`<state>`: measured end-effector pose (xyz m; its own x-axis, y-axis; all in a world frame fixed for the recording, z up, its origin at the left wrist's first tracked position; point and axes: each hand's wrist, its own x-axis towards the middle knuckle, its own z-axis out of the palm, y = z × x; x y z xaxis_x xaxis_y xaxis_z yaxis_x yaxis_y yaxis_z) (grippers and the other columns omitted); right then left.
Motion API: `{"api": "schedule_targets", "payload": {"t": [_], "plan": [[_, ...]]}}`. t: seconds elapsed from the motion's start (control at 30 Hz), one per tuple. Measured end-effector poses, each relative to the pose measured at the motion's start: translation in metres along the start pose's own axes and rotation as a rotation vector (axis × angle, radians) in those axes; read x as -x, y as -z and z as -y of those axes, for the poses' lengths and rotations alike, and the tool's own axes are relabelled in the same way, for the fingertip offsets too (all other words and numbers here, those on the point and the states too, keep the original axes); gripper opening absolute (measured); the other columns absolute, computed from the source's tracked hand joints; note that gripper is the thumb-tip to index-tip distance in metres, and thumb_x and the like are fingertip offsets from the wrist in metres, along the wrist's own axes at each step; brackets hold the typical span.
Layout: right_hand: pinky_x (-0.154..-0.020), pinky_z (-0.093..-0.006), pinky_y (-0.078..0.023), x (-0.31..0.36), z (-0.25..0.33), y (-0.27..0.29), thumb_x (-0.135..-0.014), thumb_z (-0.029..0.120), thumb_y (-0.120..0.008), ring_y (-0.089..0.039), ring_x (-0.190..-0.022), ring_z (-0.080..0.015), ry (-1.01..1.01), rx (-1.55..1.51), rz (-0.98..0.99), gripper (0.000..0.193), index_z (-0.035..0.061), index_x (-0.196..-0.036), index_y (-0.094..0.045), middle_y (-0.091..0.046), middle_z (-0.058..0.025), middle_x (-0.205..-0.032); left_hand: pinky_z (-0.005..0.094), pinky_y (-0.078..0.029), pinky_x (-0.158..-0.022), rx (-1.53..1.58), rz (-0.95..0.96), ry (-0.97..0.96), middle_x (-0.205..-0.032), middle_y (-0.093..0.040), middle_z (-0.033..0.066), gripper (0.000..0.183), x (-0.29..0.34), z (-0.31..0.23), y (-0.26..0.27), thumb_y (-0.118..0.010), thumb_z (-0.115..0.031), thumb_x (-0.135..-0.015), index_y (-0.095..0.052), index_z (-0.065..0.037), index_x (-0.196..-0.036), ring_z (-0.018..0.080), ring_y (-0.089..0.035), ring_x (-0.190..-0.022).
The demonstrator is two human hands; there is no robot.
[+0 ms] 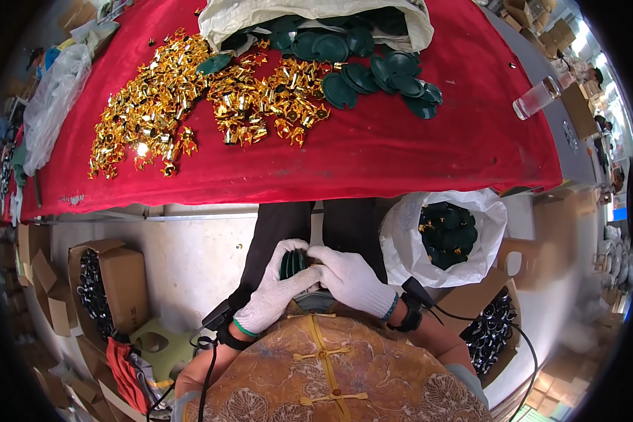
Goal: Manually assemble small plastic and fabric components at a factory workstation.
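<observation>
Both my hands wear white knit gloves and meet close in front of my body, below the table's near edge. My left hand (274, 292) is closed around a short stack of dark green discs (292, 264), whose edges show between thumb and fingers. My right hand (350, 278) is pressed up against the stack's right side, its fingers bent inward. What the right fingers pinch is hidden by the gloves. On the red cloth lie a heap of shiny gold pronged metal pieces (151, 105) and loose green discs (359, 77), which spill from a white woven sack (316, 10).
At my right stands a white bag (408, 246) holding green discs with gold bits. Cardboard boxes of dark shiny parts stand at left (130, 295) and right (517, 316). A clear cylinder (536, 98) lies at the table's right edge. Cables run from both wrists.
</observation>
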<state>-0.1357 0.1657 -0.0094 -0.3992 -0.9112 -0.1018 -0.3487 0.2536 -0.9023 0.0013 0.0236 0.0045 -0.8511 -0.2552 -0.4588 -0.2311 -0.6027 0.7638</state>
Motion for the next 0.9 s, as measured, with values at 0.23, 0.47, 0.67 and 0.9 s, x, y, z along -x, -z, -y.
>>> {"api": "schedule_targets", "payload": {"t": [0.23,0.47,0.67,0.9], "plan": [[-0.069,-0.0466,-0.057,0.003,0.001,-0.009,-0.102,0.022,-0.066,-0.073,-0.082,-0.0404,0.001,0.051,-0.115,0.028,0.0047,-0.123,-0.064,-0.072,-0.0215,-0.087,0.0295,-0.048,-0.099,-0.268,0.044,-0.199,-0.12,-0.053,0.0043,0.054,-0.002,0.007,0.003,-0.079,-0.006,-0.093,-0.048,-0.007,-0.138,0.0104,-0.053,-0.112],[-0.073,-0.0444,-0.058,0.005,0.006,-0.011,-0.104,0.021,-0.064,-0.074,-0.087,-0.0407,-0.085,-0.05,-0.205,0.03,0.0033,-0.128,-0.063,-0.073,-0.0235,-0.093,0.0307,-0.048,-0.102,-0.349,0.103,-0.351,-0.123,-0.053,0.0054,0.059,-0.007,0.012,0.004,-0.079,-0.003,-0.09,-0.047,-0.005,-0.139,0.0122,-0.053,-0.116],[-0.074,-0.0392,-0.058,0.005,0.014,0.001,-0.107,0.018,-0.057,-0.074,-0.08,-0.0327,-0.274,-0.31,0.024,0.034,0.002,-0.137,-0.058,-0.07,-0.0206,-0.087,0.0315,-0.051,-0.101,-0.198,0.088,-0.234,-0.122,-0.055,0.0062,0.059,-0.003,0.009,0.008,-0.077,0.0,-0.089,-0.047,-0.007,-0.14,0.0133,-0.057,-0.115],[-0.08,-0.0344,-0.059,0.004,0.011,0.014,-0.102,0.006,-0.052,-0.074,-0.082,-0.0204,-0.171,-0.295,0.204,0.043,-0.0011,-0.144,-0.056,-0.073,-0.0158,-0.095,0.0299,-0.055,-0.093,-0.125,-0.015,-0.104,-0.118,-0.056,0.0059,0.05,-0.002,0.003,0.01,-0.075,0.0,-0.093,-0.051,-0.006,-0.136,0.0118,-0.06,-0.105]]}}
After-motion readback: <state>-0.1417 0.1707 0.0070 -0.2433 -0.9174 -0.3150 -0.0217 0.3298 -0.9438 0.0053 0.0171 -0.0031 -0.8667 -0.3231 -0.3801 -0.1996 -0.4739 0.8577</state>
